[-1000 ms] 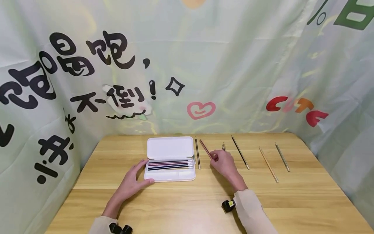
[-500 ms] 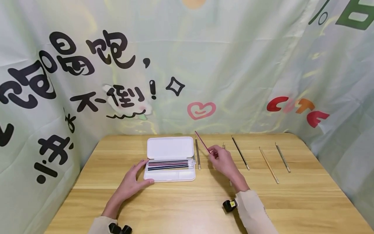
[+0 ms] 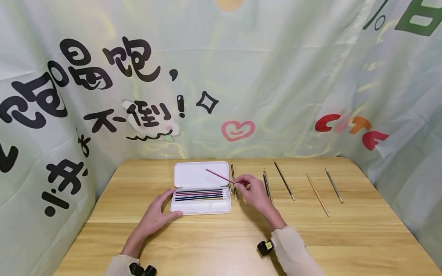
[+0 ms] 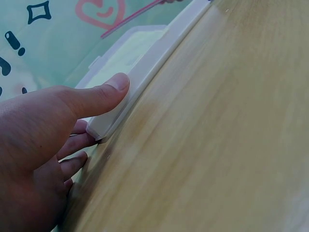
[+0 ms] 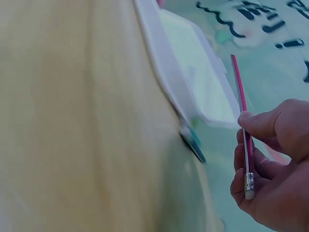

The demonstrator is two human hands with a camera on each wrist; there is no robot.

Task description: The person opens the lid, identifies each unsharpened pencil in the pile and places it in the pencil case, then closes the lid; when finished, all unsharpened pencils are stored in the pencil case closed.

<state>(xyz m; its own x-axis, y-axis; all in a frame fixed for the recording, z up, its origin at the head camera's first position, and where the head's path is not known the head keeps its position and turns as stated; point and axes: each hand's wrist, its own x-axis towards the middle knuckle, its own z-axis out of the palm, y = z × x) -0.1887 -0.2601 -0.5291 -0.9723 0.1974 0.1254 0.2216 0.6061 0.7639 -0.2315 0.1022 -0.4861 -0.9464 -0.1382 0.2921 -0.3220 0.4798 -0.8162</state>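
An open white pencil case lies on the table with its lid laid back. Several pencils lie side by side in its tray. My left hand holds the case's left end, thumb on the front wall and fingers at the far corner. Between thumb and fingers, my right hand grips a red pencil near its eraser end, raised right of the case. In the right wrist view that pencil shows a silver ferrule and pale eraser; the unsharpened-looking far end points away.
A dark pencil lies close to the case's right side. Two pencils lie beyond my right hand. Farther right are a black pencil, a yellow pencil and a grey pencil. A printed curtain hangs behind the table.
My right hand has lifted the red pencil off the table and carried it left, turning its far end over the case's lid. My left hand stays in place.
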